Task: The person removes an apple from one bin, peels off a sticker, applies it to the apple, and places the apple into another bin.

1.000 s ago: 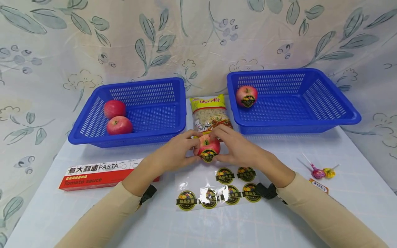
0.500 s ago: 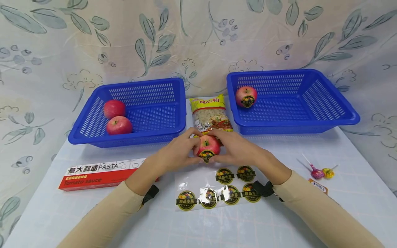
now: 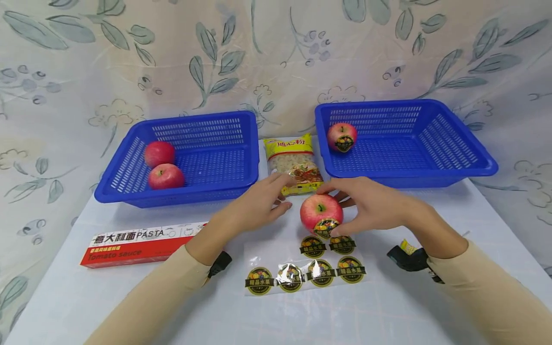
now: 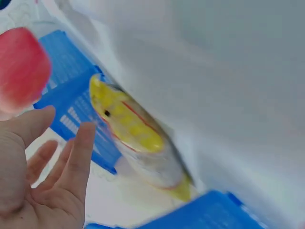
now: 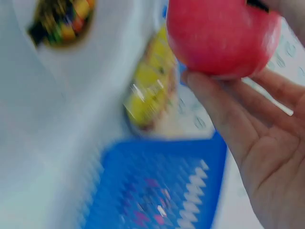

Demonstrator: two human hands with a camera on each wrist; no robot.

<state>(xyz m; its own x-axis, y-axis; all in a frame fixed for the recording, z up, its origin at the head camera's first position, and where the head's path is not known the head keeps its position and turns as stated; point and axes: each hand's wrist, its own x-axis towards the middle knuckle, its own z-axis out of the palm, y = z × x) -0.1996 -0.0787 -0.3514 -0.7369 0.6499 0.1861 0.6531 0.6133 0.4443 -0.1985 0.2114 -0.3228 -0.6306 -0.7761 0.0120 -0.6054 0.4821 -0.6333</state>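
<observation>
You seem halfway: right fingers (image 3: 332, 185) hold one stickered apple (image 3: 319, 208), with another stickered one (image 3: 342, 133) beyond them and two bare-looking apples (image 3: 166, 177) beyond empty left fingers (image 3: 279, 211).

Left arm (image 3: 144, 297): beige-sleeved, slanting inward from lower left
Left wrist (image 3: 210, 239): bare beyond the cuff
Left grip (image 3: 256, 202): fingers relaxed, lightly bent, thumb spread apart
Right arm (image 3: 496, 294): beige-sleeved, slanting inward from lower right
Right wrist (image 3: 433, 230): bare beyond the cuff
Right grip (image 3: 375, 203): curved in a hold, thumb opposite the fingers
Between grips: apart, fingertips facing
</observation>
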